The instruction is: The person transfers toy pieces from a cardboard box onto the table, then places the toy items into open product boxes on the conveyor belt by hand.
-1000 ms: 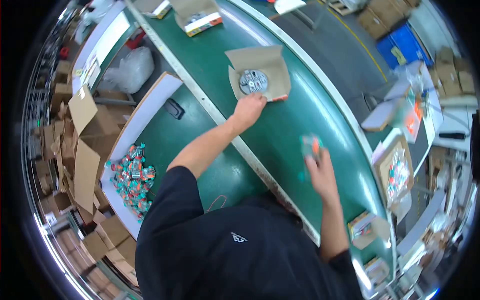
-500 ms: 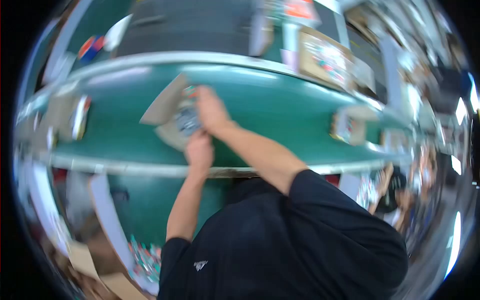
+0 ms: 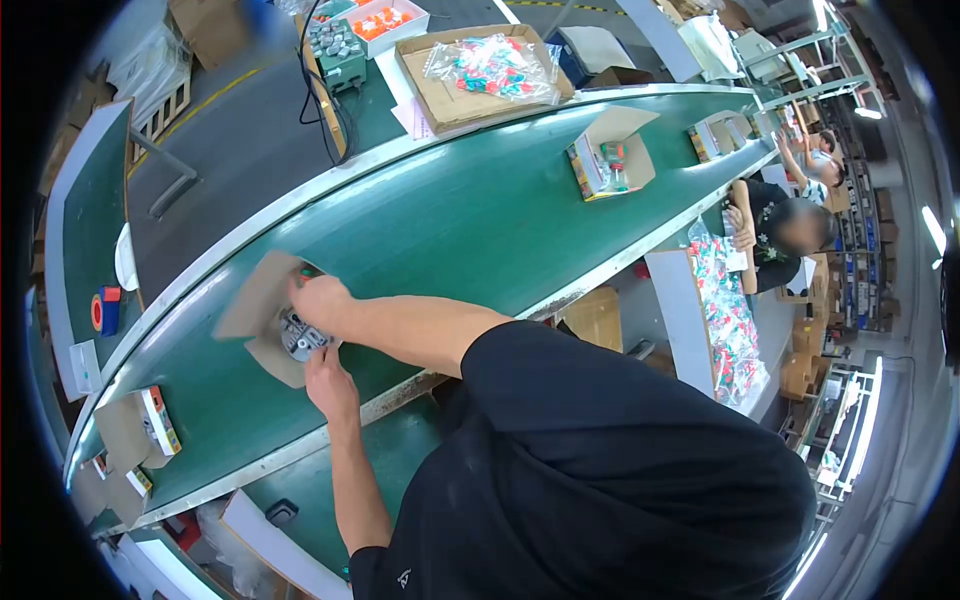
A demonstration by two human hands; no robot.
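An open cardboard box (image 3: 275,362) sits on the green conveyor belt, its broad flap raised on the far left side. Grey parts (image 3: 302,338) lie inside it, and a small green piece shows near its upper edge. My left hand (image 3: 332,385) is closed at the box's near edge, fingertips beside the grey parts; it appears to grip the rim. Over the box's right side reaches my right hand (image 3: 322,303), its fingers curled inward. Whatever those fingers hold is hidden from view.
Another open box (image 3: 612,165) with green and red items stands farther right on the belt (image 3: 430,230). One more box (image 3: 140,435) is at left. Beyond the belt lies a cardboard tray (image 3: 425,95) of bagged parts. A co-worker (image 3: 775,235) sits at right beside colourful bags (image 3: 725,330).
The view has swung toward the right and sharpened, bringing the co-worker and farther boxes into clear sight. Both hands remain at the same box, which appears lower and farther left.
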